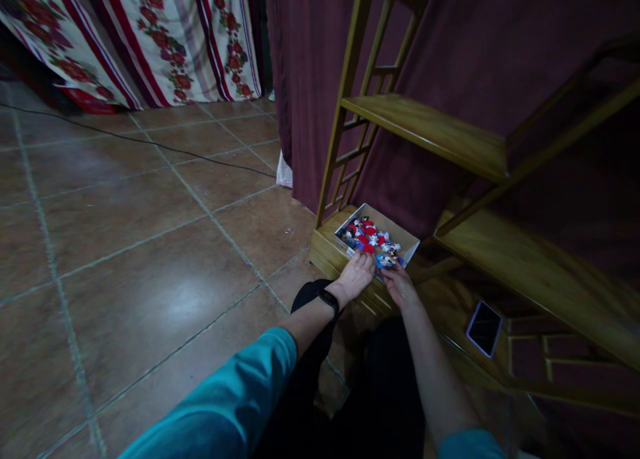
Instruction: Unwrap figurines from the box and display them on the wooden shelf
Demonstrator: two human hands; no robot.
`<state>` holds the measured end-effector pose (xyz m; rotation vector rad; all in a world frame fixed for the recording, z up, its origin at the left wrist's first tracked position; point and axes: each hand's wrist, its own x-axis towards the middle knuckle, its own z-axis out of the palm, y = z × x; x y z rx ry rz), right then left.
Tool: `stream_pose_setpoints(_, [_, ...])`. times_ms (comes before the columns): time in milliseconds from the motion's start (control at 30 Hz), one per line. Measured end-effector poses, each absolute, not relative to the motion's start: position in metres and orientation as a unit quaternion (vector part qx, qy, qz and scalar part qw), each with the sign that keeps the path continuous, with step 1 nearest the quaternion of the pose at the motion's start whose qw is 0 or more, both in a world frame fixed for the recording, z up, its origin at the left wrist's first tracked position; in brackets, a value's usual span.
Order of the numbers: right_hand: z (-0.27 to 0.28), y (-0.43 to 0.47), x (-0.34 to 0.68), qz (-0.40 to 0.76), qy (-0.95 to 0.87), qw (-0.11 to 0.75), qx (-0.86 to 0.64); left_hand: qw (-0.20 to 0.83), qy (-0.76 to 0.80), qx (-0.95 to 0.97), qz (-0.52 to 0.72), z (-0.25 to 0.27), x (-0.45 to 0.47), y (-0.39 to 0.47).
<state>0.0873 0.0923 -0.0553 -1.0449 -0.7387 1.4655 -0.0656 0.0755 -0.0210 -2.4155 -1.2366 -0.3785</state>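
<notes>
A shallow white cardboard box (411, 247) sits on the low wooden shelf, filled with small colourful figures (374, 237) and red round pieces (369, 248). My left hand (359, 272), with a dark band on its wrist, reaches over the box's near edge. Its fingers are curled together close to a red piece, and whatever lies between them is hidden. Beside it, my right hand (399, 284) pinches a small blue-and-white figure (385, 261) at the box's near right side. The figure's details are too small to make out.
A wooden shelf unit (425, 129) rises over the box, with boards at several heights. On a lower board to the right lies a phone (484, 328). A black cable (150, 141) crosses the tiled floor (165, 245). Dark curtains (310, 79) hang behind.
</notes>
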Motion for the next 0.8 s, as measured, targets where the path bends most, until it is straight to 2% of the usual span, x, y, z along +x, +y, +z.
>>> stream_pose_setpoints(367, [-0.050,0.088,0.088,0.628,-0.295,0.567,-0.445,0.168,-0.442,-0.870,-0.143,-0.024,-0.063,0.074])
stream_pose_setpoints(633, [-0.049,0.086,0.087,0.618,-0.295,0.578,-0.444,0.036,-0.477,-0.861,-0.176,-0.025,-0.069,0.079])
stream_pose_setpoints(800, [-0.049,0.090,0.083,0.632,-0.275,0.576,-0.440,-0.149,-0.497,-0.816,-0.257,-0.035,-0.075,0.091])
